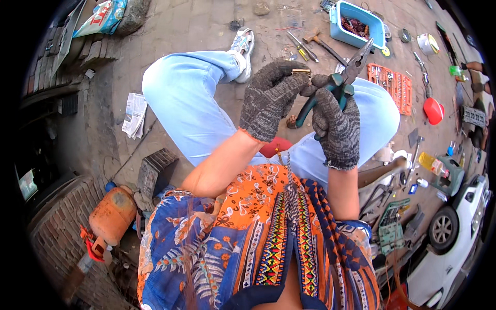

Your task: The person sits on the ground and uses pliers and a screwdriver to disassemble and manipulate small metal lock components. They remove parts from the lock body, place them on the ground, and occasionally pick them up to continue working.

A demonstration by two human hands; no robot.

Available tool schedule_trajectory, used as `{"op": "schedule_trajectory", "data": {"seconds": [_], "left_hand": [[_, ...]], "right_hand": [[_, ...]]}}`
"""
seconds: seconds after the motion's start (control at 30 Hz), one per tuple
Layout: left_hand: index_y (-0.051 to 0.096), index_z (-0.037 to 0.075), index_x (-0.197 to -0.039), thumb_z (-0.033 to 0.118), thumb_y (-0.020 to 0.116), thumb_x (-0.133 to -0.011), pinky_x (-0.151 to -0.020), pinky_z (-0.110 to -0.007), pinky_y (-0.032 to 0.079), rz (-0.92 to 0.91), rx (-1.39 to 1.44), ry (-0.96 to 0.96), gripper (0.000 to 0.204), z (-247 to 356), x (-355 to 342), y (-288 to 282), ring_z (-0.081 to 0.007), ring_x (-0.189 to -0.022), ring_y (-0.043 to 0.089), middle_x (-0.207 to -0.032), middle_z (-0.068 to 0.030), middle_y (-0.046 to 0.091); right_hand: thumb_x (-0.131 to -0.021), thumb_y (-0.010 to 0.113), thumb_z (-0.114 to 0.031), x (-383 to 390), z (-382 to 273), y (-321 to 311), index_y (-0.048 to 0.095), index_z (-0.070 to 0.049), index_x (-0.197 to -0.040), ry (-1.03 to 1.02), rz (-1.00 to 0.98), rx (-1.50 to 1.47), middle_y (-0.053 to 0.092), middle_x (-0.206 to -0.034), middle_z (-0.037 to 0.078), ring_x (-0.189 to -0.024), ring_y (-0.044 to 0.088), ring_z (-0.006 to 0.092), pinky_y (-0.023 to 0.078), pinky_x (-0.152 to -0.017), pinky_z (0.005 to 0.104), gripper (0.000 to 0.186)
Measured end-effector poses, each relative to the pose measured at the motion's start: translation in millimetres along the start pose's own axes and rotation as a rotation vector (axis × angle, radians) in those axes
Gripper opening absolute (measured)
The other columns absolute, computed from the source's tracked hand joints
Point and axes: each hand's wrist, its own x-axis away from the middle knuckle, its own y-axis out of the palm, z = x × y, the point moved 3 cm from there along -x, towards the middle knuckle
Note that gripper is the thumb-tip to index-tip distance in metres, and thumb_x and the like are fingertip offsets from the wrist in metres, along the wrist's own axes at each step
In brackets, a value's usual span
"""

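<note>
- Over your lap, both gloved hands are up in front of you, close together between your spread knees
- Your left hand (271, 98) is curled, fingers pinching a small brass piece (300, 71) near the tips, the piece lying crosswise at the top of the glove
- Your right hand (336, 124) is wrapped around the pliers (355, 66), green grips in the palm, one grip slanting down toward the left glove
- The pliers' nose points up and away, to the right of the brass piece and well apart from it; whether the jaws meet fully, you cannot tell from here
- Out past your hands, there's a hammer (326, 45) on the paving, with a blue bin (335, 28) of dark reddish bits just beyond
- Off your right knee, a red socket set (390, 85) lies open, and a red bowl-shaped thing (433, 111) sits farther right
- Over on your left, a folded newspaper (135, 114) lies near your leg, and lower down comes an orange tank (112, 217)
- Far right, a white car (462, 243) is at the edge of view
</note>
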Motion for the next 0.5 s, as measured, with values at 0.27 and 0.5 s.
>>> {"op": "schedule_trajectory", "data": {"seconds": [0.27,0.5], "left_hand": [[0.063,0.002,-0.105,0.013,0.064,-0.084,-0.061,-0.025,0.046,-0.133,-0.246,0.212,0.024,9,32,10,-0.0104,-0.070,0.057,-0.085,-0.0014,0.064],[0.065,0.002,-0.099,0.002,0.066,-0.079,-0.064,-0.029,0.047,-0.202,-1.015,0.799,0.020,42,44,13,-0.0193,-0.072,0.061,-0.083,-0.0095,0.065]], "right_hand": [[-0.076,0.075,-0.015,21,-18,-8,0.061,-0.001,-0.099,-0.115,0.070,0.169,0.066,-0.083,0.005,-0.067,0.060,0.0093,0.047,-0.056,0.0226,0.031],[-0.073,0.077,-0.004,33,-31,0,0.059,0.002,-0.100,-0.319,0.070,0.202,0.066,-0.087,0.008,-0.077,0.063,0.0124,0.053,-0.070,0.0256,0.033]]}}
